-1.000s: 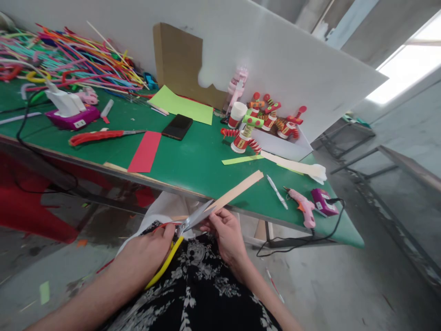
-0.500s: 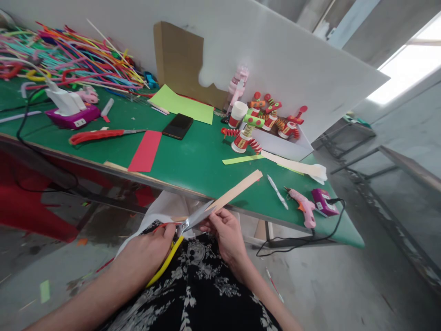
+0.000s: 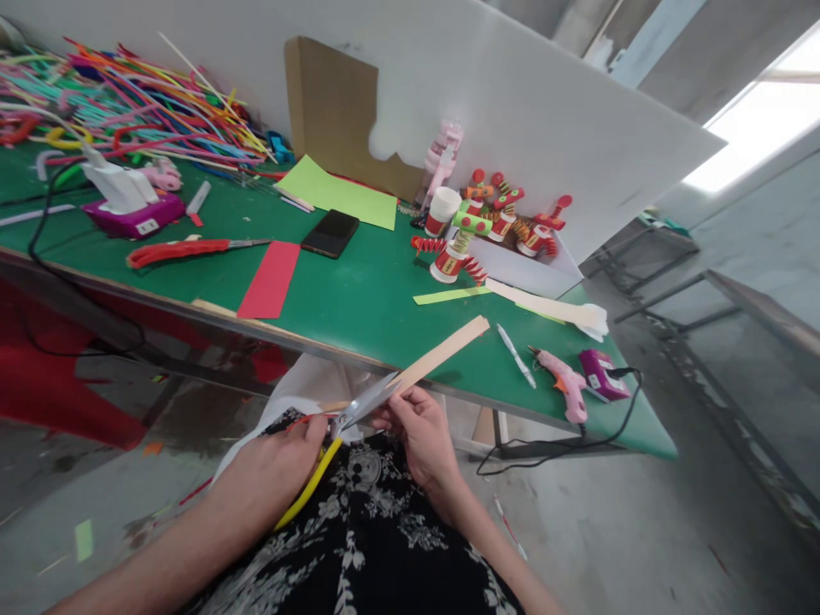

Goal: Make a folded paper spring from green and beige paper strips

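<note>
My left hand (image 3: 285,461) is closed on scissors (image 3: 363,405) with a yellow handle loop and some red on the other handle. Their metal blades point up and to the right, over a long beige paper strip (image 3: 442,354). My right hand (image 3: 419,436) pinches the strip's near end between thumb and fingers, close beside the blade tips. The strip's far end reaches over the green table. Between the blades and the fingers, the exact line of contact is hard to make out. A thin piece of beige strip shows behind the scissors, near my left fingers.
On the green table (image 3: 377,299) lie a red card (image 3: 270,280), a phone (image 3: 330,234), red-handled scissors (image 3: 185,251) and a white pen (image 3: 516,355). A pink glue gun (image 3: 564,383) lies right. Small paper-cup figures (image 3: 449,260) stand behind. Colourful pipe cleaners (image 3: 160,102) heap left.
</note>
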`<action>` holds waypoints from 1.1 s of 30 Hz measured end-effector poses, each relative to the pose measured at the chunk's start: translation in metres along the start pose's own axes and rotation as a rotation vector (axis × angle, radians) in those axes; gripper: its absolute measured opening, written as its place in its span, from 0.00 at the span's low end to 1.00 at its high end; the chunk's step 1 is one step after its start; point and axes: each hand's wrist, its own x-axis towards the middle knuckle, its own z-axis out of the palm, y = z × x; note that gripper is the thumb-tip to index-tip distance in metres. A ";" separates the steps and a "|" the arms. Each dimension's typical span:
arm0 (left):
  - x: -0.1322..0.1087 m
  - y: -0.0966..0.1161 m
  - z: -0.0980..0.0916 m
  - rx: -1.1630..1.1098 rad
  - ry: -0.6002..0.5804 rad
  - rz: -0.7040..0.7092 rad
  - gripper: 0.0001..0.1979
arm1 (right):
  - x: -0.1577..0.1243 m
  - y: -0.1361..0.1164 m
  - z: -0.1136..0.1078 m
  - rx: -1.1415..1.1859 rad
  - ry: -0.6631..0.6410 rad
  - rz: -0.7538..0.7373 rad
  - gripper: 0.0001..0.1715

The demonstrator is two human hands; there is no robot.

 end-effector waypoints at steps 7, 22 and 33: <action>-0.001 0.000 -0.003 0.015 -0.022 -0.026 0.24 | 0.000 0.001 0.000 -0.006 -0.003 -0.005 0.20; 0.001 0.001 -0.004 0.010 -0.035 -0.036 0.22 | -0.001 0.001 0.001 0.016 -0.038 -0.004 0.21; 0.000 0.000 0.000 0.002 0.003 -0.022 0.23 | -0.002 0.003 0.002 -0.012 -0.057 0.005 0.22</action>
